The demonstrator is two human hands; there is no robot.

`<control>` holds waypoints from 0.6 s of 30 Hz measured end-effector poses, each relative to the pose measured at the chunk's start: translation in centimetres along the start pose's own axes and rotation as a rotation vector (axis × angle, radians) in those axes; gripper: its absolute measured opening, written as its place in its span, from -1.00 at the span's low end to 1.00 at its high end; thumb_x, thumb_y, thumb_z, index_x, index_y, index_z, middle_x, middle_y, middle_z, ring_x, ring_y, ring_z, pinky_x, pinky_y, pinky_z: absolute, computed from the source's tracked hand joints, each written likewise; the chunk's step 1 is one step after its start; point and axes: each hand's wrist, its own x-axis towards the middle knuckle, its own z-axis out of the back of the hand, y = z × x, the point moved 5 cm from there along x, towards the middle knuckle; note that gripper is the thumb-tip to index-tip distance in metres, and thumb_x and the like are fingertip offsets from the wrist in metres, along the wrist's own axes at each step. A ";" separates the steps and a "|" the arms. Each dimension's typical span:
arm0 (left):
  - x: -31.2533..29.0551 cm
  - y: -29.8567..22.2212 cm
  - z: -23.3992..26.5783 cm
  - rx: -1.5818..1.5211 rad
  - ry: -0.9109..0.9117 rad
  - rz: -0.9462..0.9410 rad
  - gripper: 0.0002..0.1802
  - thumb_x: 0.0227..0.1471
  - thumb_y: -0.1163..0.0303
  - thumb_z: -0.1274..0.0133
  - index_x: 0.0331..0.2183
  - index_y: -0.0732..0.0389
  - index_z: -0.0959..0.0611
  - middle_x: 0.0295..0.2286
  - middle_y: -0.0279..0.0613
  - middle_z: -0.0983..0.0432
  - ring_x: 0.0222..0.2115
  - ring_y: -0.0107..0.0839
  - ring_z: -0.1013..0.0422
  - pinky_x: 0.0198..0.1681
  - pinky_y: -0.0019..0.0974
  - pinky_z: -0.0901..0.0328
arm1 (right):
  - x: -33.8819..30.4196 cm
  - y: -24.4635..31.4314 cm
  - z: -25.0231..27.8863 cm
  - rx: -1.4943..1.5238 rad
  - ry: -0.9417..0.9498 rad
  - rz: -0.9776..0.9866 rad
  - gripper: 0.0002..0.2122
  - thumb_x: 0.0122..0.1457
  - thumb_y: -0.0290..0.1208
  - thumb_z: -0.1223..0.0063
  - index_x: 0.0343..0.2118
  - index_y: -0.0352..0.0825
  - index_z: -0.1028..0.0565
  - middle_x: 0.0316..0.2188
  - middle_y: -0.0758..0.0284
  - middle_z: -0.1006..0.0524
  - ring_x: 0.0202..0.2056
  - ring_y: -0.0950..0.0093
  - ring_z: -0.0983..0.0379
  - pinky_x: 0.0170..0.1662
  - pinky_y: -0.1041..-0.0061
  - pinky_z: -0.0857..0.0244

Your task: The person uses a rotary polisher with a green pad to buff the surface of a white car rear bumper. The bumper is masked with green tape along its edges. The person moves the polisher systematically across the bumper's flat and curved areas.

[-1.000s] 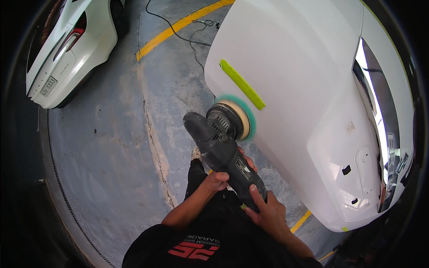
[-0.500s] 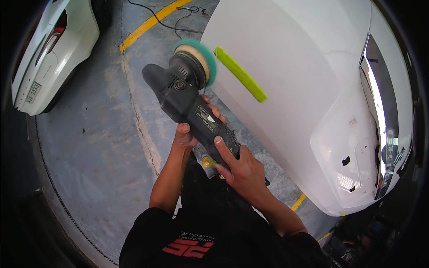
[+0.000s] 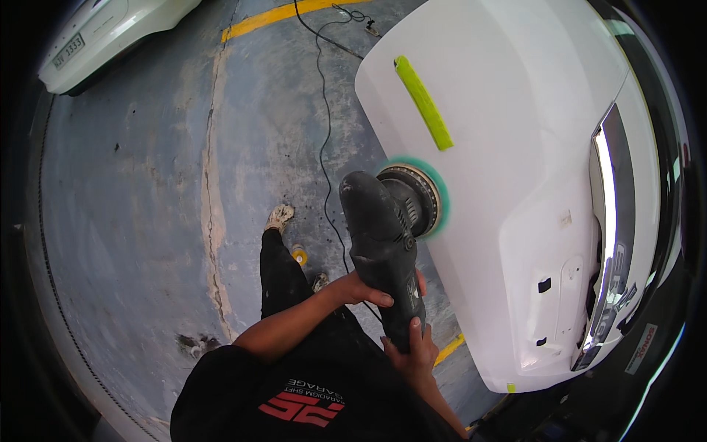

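Both hands grip a black power polisher [image 3: 379,228] in front of me. My left hand [image 3: 364,292] wraps round the middle of its body, with some fingers hidden behind it. Lower down, my right hand [image 3: 414,350] closes round the handle end. At the polisher's head, a round pad with a blurred green edge [image 3: 442,197] meets the lower left part of a white car panel [image 3: 501,147]; whether it presses on it I cannot tell. A strip of bright yellow-green tape [image 3: 424,103] lies on the panel above the pad.
A black cord [image 3: 324,147] runs across the grey floor [image 3: 155,191]. My shoe [image 3: 280,218] stands near a small yellow round item [image 3: 299,255]. A chrome trim [image 3: 611,243] edges the panel's right side. Another white car [image 3: 110,37] is at the far left.
The polisher and both hands have moved right and nearer to me, the pad now against the panel's lower left part. My view has shifted, and my shoe has come into sight.
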 end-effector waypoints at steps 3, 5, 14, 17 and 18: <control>0.5 -1.1 1.1 -0.006 0.003 -0.035 -0.06 -0.21 0.24 -0.41 0.17 0.12 -0.29 -0.03 0.07 -0.52 0.07 -0.05 -0.44 0.17 0.04 -0.34 | 1.5 0.4 -0.7 0.001 -0.007 0.020 -0.02 -0.07 -0.33 -0.53 0.40 -0.10 -0.11 -0.27 -0.04 -0.50 -0.42 -0.01 -0.56 -0.49 0.15 -0.41; 1.1 -2.9 1.9 0.003 -0.007 -0.067 -0.04 -0.23 0.21 -0.41 0.17 0.13 -0.30 -0.05 0.09 -0.53 0.06 -0.04 -0.45 0.17 0.04 -0.34 | 3.5 1.1 -1.1 0.009 -0.010 0.022 -0.03 -0.08 -0.37 -0.53 0.40 -0.15 -0.13 -0.25 -0.06 -0.52 -0.38 -0.03 -0.58 -0.46 0.13 -0.44; 3.5 -11.0 5.9 -0.030 -0.053 -0.149 0.00 -0.29 0.13 -0.43 0.16 0.12 -0.30 -0.12 0.07 -0.56 -0.01 0.03 -0.52 0.12 0.09 -0.41 | 12.1 3.6 -3.3 0.042 -0.047 0.003 -0.09 -0.09 -0.33 -0.52 0.38 0.02 -0.25 -0.34 0.11 -0.44 -0.44 0.16 -0.53 -0.50 0.26 -0.39; 4.0 -13.0 7.0 -0.063 -0.089 -0.153 0.01 -0.29 0.10 -0.43 0.16 0.13 -0.29 -0.13 0.06 -0.56 -0.04 0.04 -0.55 0.10 0.11 -0.44 | 14.6 4.4 -3.7 0.030 0.008 -0.022 -0.08 -0.08 -0.34 -0.51 0.39 0.02 -0.23 -0.34 0.12 -0.44 -0.45 0.17 -0.53 -0.50 0.26 -0.39; 4.1 -13.8 7.4 -0.054 -0.100 -0.162 0.01 -0.29 0.09 -0.43 0.16 0.13 -0.29 -0.14 0.05 -0.56 -0.05 0.04 -0.56 0.09 0.12 -0.45 | 15.5 4.7 -3.8 0.025 0.022 -0.017 -0.08 -0.08 -0.35 -0.51 0.39 -0.02 -0.22 -0.33 0.11 -0.46 -0.44 0.16 -0.54 -0.49 0.26 -0.40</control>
